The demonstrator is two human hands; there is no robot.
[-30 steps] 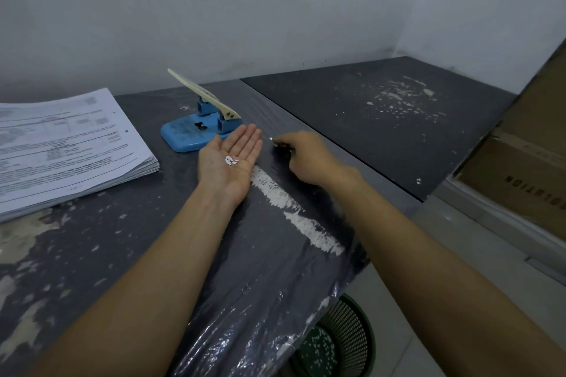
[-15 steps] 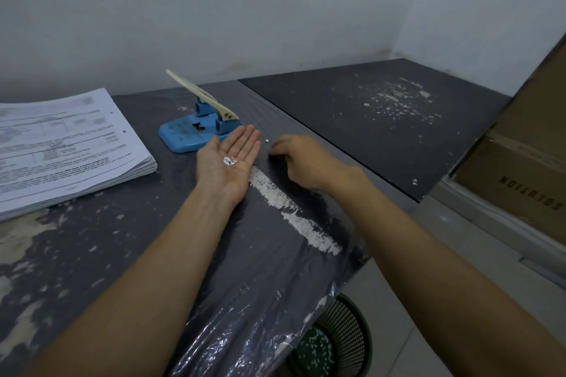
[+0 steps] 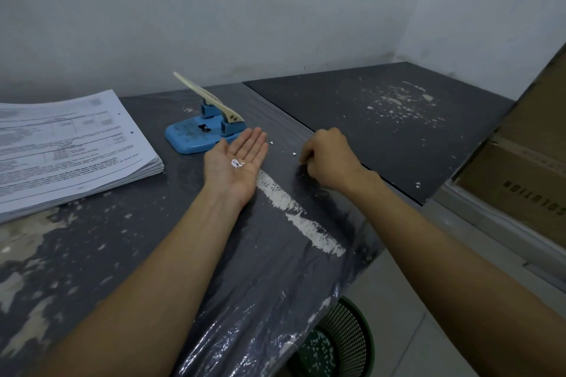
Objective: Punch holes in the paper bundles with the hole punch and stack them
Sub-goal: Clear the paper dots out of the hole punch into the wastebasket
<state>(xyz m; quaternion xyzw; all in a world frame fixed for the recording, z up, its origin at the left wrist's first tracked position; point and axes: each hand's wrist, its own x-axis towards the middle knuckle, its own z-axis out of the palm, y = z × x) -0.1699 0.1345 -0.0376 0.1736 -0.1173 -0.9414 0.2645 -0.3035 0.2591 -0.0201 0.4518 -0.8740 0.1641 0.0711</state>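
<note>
The blue hole punch stands on the grey table with its cream lever raised. A thick stack of printed paper lies at the left. My left hand rests palm up just in front of the punch, fingers straight, with a few white punched paper bits on the palm. My right hand is to its right, knuckles up, with curled fingertips down on the table. Whether they hold anything is hidden. Two loose paper bits lie between the hands.
A second dark table with white flecks adjoins on the right. Cardboard boxes stand at the far right. A green mesh waste basket with paper bits sits on the floor below the table's front edge. Clear plastic film covers the near table.
My right hand has drawn back to the right from the spot near my left fingertips, and small paper bits now lie bare between the hands. The left hand has stayed still.
</note>
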